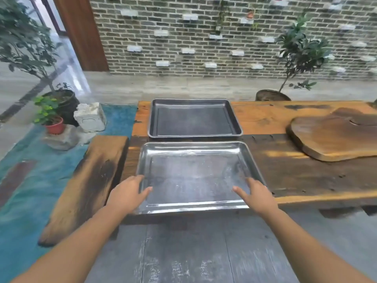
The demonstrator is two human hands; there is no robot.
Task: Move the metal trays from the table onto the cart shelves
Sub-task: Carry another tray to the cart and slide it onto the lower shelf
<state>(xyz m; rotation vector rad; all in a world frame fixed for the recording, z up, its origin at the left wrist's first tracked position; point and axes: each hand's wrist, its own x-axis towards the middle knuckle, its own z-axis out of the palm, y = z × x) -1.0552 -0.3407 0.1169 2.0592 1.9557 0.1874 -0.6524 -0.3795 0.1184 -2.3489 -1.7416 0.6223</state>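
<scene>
1. Near tray is lying flat at the front edge of the wooden worktop, empty, its front rim overhanging slightly.
2. Far tray is sitting just behind it, also empty, a narrow gap between the two.
3. Left hand and right hand are reaching to the near tray's two front corners, fingers spread wide, thumbs over the rim; neither is gripping yet.
4. Cart is not showing in view.
5. Judgement: both trays are remaining on the worktop, so no transfer is done; two lifts are left.
</scene>
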